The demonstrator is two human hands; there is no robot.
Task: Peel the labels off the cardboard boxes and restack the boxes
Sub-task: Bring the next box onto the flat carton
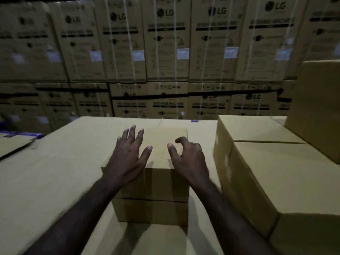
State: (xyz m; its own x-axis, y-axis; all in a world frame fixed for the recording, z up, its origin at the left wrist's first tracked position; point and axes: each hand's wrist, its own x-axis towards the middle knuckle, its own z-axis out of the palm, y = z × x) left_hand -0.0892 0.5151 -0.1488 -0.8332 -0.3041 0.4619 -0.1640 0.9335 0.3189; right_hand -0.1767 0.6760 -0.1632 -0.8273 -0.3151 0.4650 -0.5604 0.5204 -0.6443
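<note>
Hands over small stacked box [161,148], left hand [128,153] spread flat on it, right hand [189,155] loosely curled, gripping nothing; careless push could topple stack.

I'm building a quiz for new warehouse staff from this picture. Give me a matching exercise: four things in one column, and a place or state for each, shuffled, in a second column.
Things:
1. left hand
2. right hand
3. small box
4. printed cartons

Places or states:
A. stacked in a wall at the back
B. fingers spread, over the box top's left part
C. under both hands, on a wide cardboard surface
D. fingers curled, over the box top's right part

Pairs: 1-B, 2-D, 3-C, 4-A
</note>
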